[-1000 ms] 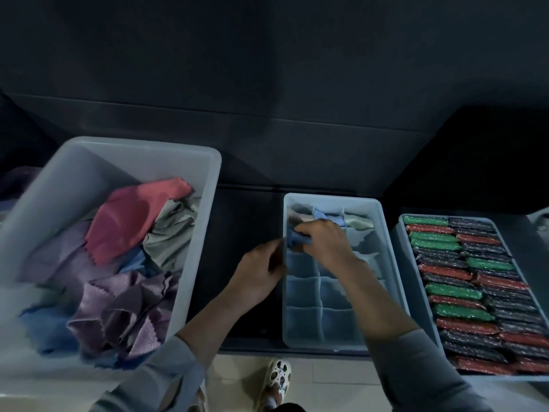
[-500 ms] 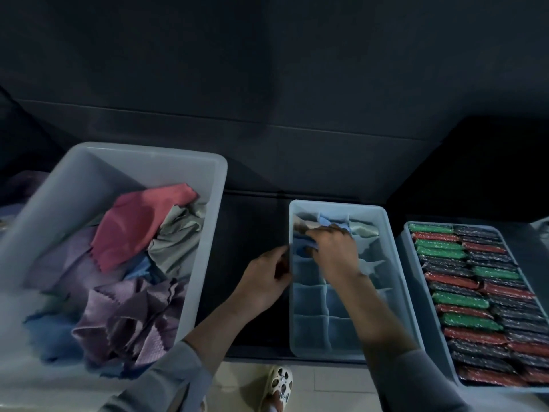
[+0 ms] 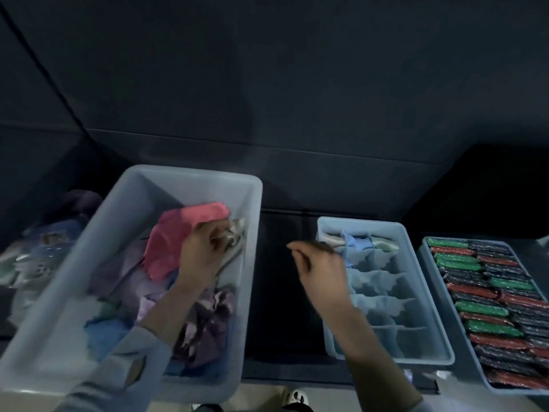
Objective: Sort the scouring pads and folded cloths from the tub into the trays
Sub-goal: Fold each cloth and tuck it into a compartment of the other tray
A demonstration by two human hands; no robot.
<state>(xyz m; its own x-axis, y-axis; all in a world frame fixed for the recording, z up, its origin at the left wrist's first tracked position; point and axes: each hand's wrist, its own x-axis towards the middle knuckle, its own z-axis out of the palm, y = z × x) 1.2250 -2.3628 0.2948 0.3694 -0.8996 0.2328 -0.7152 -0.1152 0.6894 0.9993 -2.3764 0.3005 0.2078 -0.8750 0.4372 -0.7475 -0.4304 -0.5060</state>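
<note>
The large pale tub (image 3: 253, 263) on the left holds loose cloths: a pink cloth (image 3: 175, 236), purple ones (image 3: 208, 322) and a blue one (image 3: 110, 331). My left hand (image 3: 205, 251) is inside the tub, fingers curled round a grey-green cloth (image 3: 237, 231) beside the pink one. My right hand (image 3: 320, 272) hovers between the tub and the divided tray (image 3: 365, 222), fingers loosely curled and holding nothing. The tray's far compartments hold folded cloths, a blue one (image 3: 355, 243) among grey ones (image 3: 384, 245). Red, green and dark scouring pads (image 3: 487, 292) fill the right tray (image 3: 523, 392).
A dark mat (image 3: 282, 292) shows between the tub and the divided tray. A blurred heap of cloths (image 3: 44, 248) lies left of the tub. A dark wall stands close behind. My shoe (image 3: 297, 396) shows on the floor below the front edge.
My left hand moved from the divided tray's edge into the tub and took hold of the grey-green cloth. My right hand left the blue cloth in the tray and drew back leftwards.
</note>
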